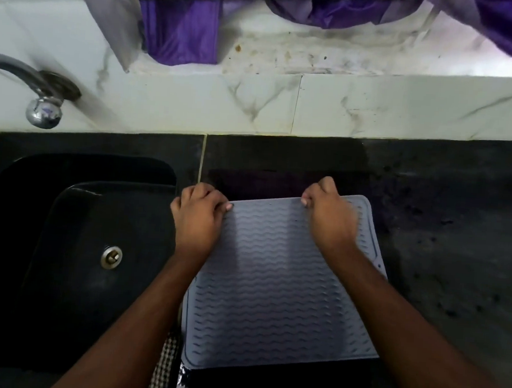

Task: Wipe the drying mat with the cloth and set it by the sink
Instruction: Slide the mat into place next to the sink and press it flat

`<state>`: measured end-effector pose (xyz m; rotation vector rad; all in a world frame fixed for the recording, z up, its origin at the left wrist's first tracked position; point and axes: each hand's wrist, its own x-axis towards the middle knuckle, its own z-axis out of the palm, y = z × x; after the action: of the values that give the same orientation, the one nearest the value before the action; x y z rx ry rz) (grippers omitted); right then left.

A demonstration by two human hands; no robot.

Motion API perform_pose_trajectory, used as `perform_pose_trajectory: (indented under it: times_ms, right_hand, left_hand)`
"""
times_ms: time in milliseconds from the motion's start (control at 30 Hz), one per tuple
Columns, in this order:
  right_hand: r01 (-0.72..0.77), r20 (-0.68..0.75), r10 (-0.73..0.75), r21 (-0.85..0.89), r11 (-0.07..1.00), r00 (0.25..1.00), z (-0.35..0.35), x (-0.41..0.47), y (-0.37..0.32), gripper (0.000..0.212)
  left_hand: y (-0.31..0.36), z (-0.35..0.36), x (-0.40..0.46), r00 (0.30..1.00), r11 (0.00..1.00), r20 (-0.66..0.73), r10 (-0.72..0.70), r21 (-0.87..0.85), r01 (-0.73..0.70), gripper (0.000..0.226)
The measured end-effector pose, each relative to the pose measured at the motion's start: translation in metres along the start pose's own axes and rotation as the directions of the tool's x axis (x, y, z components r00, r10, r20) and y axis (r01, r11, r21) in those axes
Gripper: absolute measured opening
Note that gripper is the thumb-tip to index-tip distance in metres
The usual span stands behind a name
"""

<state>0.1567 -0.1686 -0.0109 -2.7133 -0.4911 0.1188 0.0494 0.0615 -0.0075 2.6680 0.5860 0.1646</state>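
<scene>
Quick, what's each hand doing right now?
Left hand: gripping the mat's far left corner.
Right hand: gripping the mat's far edge.

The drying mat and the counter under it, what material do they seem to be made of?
The drying mat looks like soft silicone or rubber: matte grey-blue, with moulded wavy ridges and rounded corners. The counter looks like polished dark stone, perhaps granite: speckled black, faintly reflective.

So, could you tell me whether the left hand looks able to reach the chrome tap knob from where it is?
Probably yes: nothing stands between the left hand and the chrome tap knob, only open black sink, but it would have to let go of the grey ribbed silicone mat first.
</scene>
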Motion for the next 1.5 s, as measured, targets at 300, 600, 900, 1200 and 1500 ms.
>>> perform_pose_trajectory:
  times_ms: [300,600,900,1200,1500]
  right_hand:
    - [-0.004,-0.349,0.098,0.260,0.966,0.932,-0.015,0.030,-0.024,0.009]
    - [0.020,-0.327,0.114,0.382,0.924,0.938,0.029,0.100,-0.014,0.020]
    - [-0.024,-0.308,0.171,0.430,0.902,0.936,0.062,0.156,0.001,0.014]
    - [0.041,-0.370,0.107,0.371,0.928,0.923,0.074,0.166,-0.003,0.014]
    - [0.063,-0.285,-0.053,0.025,0.998,0.957,0.081,0.159,-0.008,0.025]
  left_hand:
    - [0.032,-0.026,0.048,0.979,0.998,-0.201,0.029,-0.056,-0.041,0.009]
    - [0.041,-0.006,0.129,0.974,0.993,-0.209,-0.084,0.067,0.101,0.019]
    - [0.027,0.050,0.182,0.974,0.984,-0.151,-0.170,-0.074,0.161,0.021]
    - [0.003,0.077,0.187,0.933,0.914,-0.216,-0.289,-0.351,0.202,0.019]
    - [0.000,0.079,0.185,0.953,0.945,-0.233,-0.194,-0.303,0.119,0.022]
